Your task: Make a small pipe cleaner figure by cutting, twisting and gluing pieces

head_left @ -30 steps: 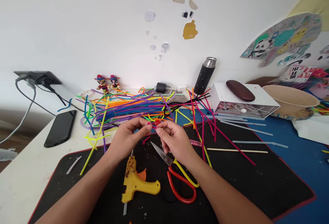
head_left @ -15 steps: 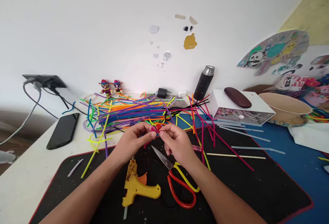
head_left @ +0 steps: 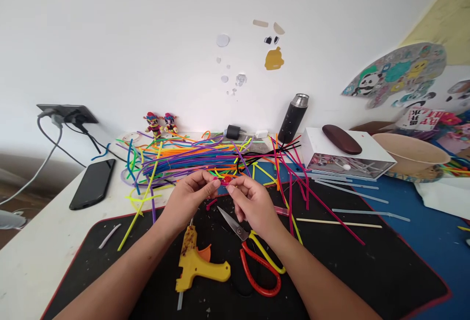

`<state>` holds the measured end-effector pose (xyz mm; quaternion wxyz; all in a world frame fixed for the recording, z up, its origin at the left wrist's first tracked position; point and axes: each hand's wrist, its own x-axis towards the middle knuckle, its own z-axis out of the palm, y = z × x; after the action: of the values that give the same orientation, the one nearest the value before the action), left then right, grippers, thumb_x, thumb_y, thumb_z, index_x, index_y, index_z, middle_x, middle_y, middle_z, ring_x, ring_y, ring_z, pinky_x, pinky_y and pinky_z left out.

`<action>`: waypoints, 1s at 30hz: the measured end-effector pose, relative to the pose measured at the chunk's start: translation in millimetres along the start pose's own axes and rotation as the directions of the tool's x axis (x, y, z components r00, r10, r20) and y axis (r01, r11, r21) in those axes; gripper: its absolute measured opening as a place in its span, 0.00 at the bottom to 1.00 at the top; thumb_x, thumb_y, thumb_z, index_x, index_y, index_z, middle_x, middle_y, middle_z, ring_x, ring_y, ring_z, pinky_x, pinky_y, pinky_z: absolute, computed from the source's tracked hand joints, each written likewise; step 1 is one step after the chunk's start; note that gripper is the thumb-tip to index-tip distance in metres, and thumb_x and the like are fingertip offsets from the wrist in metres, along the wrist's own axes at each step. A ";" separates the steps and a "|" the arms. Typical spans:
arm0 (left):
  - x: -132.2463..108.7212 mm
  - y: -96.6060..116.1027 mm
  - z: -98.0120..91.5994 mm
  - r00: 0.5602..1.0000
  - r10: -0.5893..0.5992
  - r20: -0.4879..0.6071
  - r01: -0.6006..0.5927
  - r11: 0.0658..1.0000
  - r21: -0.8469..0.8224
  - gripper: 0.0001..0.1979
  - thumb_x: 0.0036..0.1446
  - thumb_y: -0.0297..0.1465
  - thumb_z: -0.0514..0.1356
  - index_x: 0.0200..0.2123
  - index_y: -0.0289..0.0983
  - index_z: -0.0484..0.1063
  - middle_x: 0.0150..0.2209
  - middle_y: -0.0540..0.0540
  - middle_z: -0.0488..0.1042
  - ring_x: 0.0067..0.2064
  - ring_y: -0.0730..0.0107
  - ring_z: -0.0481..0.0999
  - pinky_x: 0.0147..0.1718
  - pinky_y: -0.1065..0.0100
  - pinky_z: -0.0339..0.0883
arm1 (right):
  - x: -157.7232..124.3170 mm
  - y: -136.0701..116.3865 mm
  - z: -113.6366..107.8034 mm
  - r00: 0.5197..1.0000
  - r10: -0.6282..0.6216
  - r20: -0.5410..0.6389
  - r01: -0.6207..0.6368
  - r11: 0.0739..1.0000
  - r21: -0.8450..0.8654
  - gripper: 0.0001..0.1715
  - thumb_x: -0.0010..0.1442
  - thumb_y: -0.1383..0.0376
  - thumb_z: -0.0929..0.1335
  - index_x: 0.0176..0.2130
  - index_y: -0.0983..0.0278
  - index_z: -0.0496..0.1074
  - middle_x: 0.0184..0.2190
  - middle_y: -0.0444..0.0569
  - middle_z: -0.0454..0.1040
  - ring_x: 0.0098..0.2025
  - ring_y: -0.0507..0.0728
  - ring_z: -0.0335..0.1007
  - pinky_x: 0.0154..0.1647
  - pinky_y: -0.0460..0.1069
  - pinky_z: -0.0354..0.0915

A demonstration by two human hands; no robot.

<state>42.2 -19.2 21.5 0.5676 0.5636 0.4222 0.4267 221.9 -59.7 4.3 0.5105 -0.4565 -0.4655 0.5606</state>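
My left hand (head_left: 189, 197) and right hand (head_left: 253, 202) both pinch a small red piece (head_left: 226, 180) between the fingertips, above the black mat (head_left: 367, 266), just before the scissors (head_left: 253, 251) and the glue gun (head_left: 196, 261).

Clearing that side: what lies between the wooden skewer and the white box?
Head view: several long translucent sticks lie between the skewer and the white box.

A yellow glue gun (head_left: 200, 266) lies beside scissors (head_left: 257, 261) (handles red and yellow) on a black mat (head_left: 367, 271).

Left hand (head_left: 188, 201) and right hand (head_left: 253, 208) are bare, as are forearms.
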 end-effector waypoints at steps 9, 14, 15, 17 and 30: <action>-0.5 -1.2 2.1 0.999 0.006 0.041 -0.007 0.999 0.039 0.23 0.53 0.49 0.74 0.29 0.37 0.74 0.25 0.52 0.73 0.27 0.74 0.67 0.30 0.71 0.63 | 1.5 0.6 0.0 1.000 0.008 -0.002 -0.008 1.000 0.014 0.17 0.62 0.51 0.72 0.37 0.61 0.69 0.15 0.33 0.64 0.12 0.47 0.55 0.14 0.43 0.48; -1.5 -2.9 2.5 0.999 0.010 0.046 -0.012 0.999 0.044 0.22 0.55 0.49 0.73 0.30 0.37 0.73 0.24 0.52 0.72 0.26 0.74 0.66 0.28 0.71 0.62 | 1.0 -0.6 0.3 1.000 0.010 -0.011 -0.009 1.000 0.025 0.17 0.61 0.50 0.72 0.37 0.61 0.69 0.15 0.33 0.64 0.12 0.47 0.55 0.14 0.43 0.49; -1.7 -3.3 2.7 0.999 0.010 0.045 -0.012 0.999 0.042 0.21 0.55 0.48 0.72 0.30 0.37 0.73 0.24 0.52 0.72 0.26 0.74 0.66 0.28 0.71 0.61 | 0.9 -1.1 0.3 1.000 0.008 -0.016 -0.008 1.000 0.026 0.18 0.61 0.50 0.72 0.37 0.61 0.69 0.15 0.33 0.64 0.12 0.47 0.55 0.14 0.43 0.49; -1.9 -3.6 3.4 0.999 0.008 0.044 -0.010 0.999 0.038 0.21 0.56 0.48 0.72 0.30 0.37 0.73 0.24 0.52 0.72 0.26 0.74 0.66 0.28 0.71 0.61 | 0.7 -1.7 0.3 1.000 0.007 -0.027 -0.006 1.000 0.029 0.18 0.60 0.50 0.72 0.37 0.61 0.69 0.14 0.33 0.64 0.12 0.47 0.55 0.14 0.43 0.49; -3.5 -2.7 4.3 0.999 0.015 0.050 -0.019 0.996 0.086 0.21 0.57 0.47 0.72 0.30 0.37 0.72 0.24 0.53 0.70 0.27 0.74 0.66 0.29 0.71 0.61 | -0.8 -2.2 0.8 0.997 -0.044 -0.060 0.043 0.999 -0.012 0.12 0.60 0.57 0.72 0.33 0.60 0.68 0.14 0.31 0.59 0.11 0.47 0.54 0.13 0.43 0.47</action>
<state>45.3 -23.8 18.9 0.5494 0.6015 0.4211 0.3988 221.4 -60.5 6.6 0.5341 -0.4658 -0.4626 0.5327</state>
